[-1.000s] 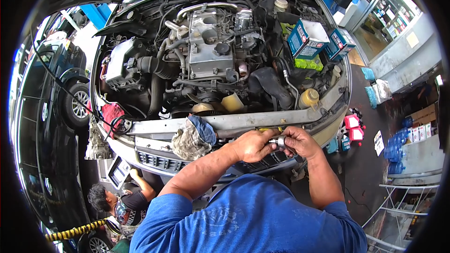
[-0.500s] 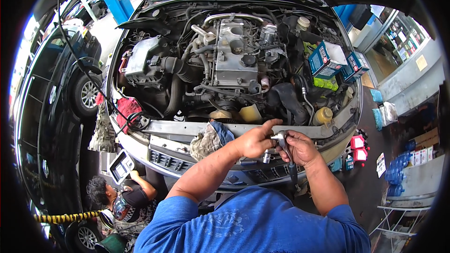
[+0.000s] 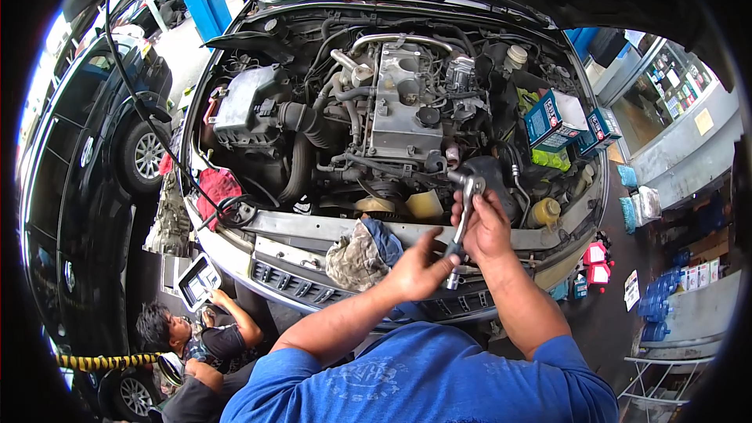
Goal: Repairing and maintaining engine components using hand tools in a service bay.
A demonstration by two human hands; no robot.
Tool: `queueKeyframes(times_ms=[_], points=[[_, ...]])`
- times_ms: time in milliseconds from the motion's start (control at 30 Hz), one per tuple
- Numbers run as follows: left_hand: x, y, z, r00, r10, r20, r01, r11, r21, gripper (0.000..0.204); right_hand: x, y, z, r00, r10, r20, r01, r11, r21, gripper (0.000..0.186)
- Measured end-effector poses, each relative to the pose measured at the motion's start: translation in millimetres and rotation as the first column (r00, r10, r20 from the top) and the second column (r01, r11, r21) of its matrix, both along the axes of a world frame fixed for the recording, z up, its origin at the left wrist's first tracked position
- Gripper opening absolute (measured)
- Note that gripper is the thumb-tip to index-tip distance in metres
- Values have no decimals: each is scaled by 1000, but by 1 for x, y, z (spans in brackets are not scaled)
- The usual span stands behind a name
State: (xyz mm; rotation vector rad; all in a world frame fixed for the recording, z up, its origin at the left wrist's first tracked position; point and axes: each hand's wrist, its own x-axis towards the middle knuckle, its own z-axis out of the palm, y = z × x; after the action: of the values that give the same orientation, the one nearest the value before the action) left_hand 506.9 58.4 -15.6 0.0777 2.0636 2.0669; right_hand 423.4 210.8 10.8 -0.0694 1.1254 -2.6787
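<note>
A car [image 3: 313,224] spreads its open bay across the view, the pale-topped engine [image 3: 409,139] in its middle. The wearer's blue T-shirt [image 3: 392,384] bears a faded print. Two teal cartons [image 3: 551,133], at the bay's right side, carry pale lettering. Above the car's front edge, a chrome ratchet wrench [image 3: 468,210] stands tilted, round head up, dark handle down. The right grip [image 3: 489,227], palm up, has its fingers closed around the shaft. The left grip [image 3: 423,266] is half open, fingers spread, thumb beside the handle; I cannot tell whether it holds anything. Below the thumb gleams a small metal cylinder [image 3: 453,280].
</note>
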Motion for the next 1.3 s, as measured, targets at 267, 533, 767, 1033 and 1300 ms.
queueKeyframes(times_ms=[267,533,767,1033,1300], points=[[-40,-29,17,956,164,-242,-233,928,-290,45,-51,-58,-1,995,20,-99,-12,997,75,18],[-5,-96,-1,943,139,-302,-332,454,-827,45,-68,-70,-16,999,30,-12,-29,995,97,17],[4,-90,-31,978,3,-207,-194,370,-909,20,-56,-58,-42,996,71,47,-77,988,130,20],[10,-106,22,890,260,-375,-431,750,-502,18,-53,-38,-46,999,-22,30,14,971,239,21],[-15,-34,33,932,266,-248,-314,932,-180,51,-65,-71,-3,997,-74,-23,77,977,200,24]])
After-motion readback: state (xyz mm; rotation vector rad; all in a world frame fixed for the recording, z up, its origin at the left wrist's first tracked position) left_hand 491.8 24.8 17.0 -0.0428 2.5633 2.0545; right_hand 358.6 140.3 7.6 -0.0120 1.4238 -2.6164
